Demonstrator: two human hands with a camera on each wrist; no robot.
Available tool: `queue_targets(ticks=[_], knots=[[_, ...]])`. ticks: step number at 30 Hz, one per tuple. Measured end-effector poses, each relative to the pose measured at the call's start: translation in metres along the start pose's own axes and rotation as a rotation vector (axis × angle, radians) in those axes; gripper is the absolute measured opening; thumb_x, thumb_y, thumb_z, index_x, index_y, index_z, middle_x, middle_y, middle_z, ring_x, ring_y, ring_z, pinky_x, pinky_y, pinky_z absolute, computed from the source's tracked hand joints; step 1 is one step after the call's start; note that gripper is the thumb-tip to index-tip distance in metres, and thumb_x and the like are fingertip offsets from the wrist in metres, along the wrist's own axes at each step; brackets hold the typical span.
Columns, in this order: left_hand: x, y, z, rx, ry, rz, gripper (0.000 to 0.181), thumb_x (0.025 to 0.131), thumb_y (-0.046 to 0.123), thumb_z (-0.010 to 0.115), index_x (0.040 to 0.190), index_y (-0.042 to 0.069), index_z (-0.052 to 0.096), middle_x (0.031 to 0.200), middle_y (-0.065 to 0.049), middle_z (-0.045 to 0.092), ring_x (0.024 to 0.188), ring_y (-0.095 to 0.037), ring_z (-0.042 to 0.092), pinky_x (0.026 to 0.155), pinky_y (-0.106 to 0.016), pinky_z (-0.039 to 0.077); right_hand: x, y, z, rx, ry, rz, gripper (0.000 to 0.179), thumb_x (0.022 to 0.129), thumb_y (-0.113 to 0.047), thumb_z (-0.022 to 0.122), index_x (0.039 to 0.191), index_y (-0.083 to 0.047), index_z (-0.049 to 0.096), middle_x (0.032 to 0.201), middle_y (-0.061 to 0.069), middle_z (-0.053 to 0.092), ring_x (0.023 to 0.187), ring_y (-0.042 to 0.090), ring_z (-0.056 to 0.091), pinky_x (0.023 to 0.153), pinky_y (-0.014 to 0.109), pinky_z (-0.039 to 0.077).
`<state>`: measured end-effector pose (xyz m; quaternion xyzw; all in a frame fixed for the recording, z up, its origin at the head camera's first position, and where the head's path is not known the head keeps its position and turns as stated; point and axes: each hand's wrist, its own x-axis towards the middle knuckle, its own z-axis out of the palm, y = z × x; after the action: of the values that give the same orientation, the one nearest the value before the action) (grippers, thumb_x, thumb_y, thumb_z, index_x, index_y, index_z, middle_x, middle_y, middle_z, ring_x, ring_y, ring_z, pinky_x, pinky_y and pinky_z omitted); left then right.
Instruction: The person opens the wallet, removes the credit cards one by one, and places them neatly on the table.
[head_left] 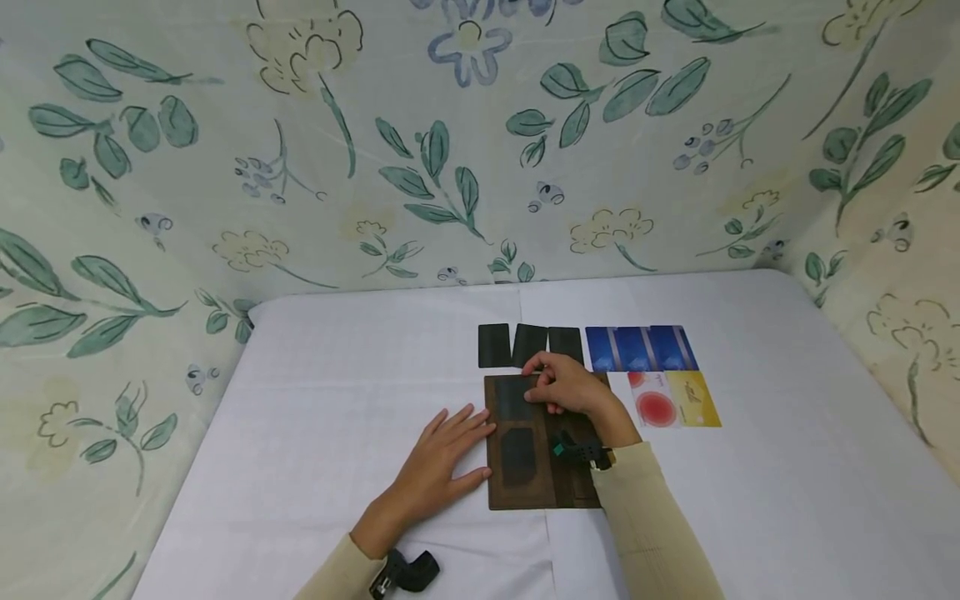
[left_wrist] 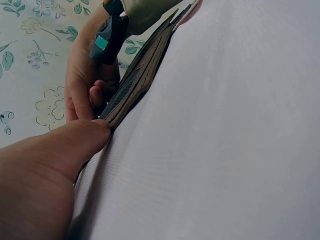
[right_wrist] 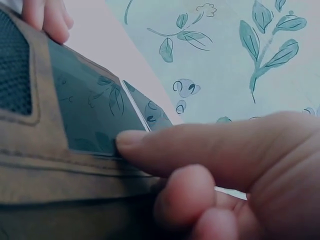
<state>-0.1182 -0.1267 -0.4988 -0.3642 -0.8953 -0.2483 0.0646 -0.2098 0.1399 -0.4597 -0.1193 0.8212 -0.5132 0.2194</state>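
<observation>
A brown wallet (head_left: 519,492) lies opened out on the white cloth, with a dark mesh window (head_left: 517,456) in its left panel. Above that window, a glossy dark card (right_wrist: 92,107) lies against the same panel. My right hand (head_left: 566,385) pinches the card at its right edge, the thumb on its near corner and the other fingers curled. My left hand (head_left: 438,467) has its fingers spread, and their tips rest along the wallet's left edge. In the left wrist view the left thumb (left_wrist: 75,145) touches the wallet's edge. The right forearm hides part of the right panel.
Behind the wallet stands a row of three black cards (head_left: 494,346) laid flat, then three blue cards (head_left: 633,349) to their right. Nearer, a white-and-red card (head_left: 654,400) adjoins a yellow card (head_left: 694,399). A floral cloth (head_left: 465,150) rises behind the table.
</observation>
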Motion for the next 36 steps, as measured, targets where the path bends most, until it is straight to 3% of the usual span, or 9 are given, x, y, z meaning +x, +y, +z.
queue_targets(ticks=[14,22,36], knots=[[-0.0017,0.0001,-0.0006,0.002,-0.021,-0.005,0.058,0.092,0.044,0.062,0.142,0.017,0.05,0.151,0.001,0.041,0.142,-0.023,0.03,0.114,-0.053,0.019,-0.0016,0.0012,0.0021,-0.017,0.013,0.011,0.039,0.083,-0.007,0.074,0.116,-0.001,0.055,0.064,0.005,0.056,0.043,0.014,0.051,0.043,0.027,0.045],[-0.0028,-0.0003,-0.0005,-0.005,-0.029,-0.016,0.058,0.092,0.044,0.062,0.142,0.017,0.05,0.151,0.001,0.04,0.143,-0.022,0.029,0.114,-0.053,0.018,-0.0011,-0.0021,0.0062,-0.057,0.059,0.035,0.032,0.085,-0.008,0.072,0.113,-0.005,0.058,0.064,0.006,0.056,0.042,0.014,0.052,0.042,0.026,0.042],[-0.0025,0.0006,-0.0018,-0.012,-0.007,-0.004,0.058,0.09,0.042,0.065,0.14,0.015,0.052,0.15,-0.001,0.042,0.142,-0.024,0.031,0.114,-0.054,0.02,-0.0001,-0.001,0.0049,-0.064,0.03,0.021,0.04,0.083,-0.01,0.075,0.117,-0.003,0.057,0.065,0.006,0.057,0.043,0.015,0.053,0.044,0.027,0.047]])
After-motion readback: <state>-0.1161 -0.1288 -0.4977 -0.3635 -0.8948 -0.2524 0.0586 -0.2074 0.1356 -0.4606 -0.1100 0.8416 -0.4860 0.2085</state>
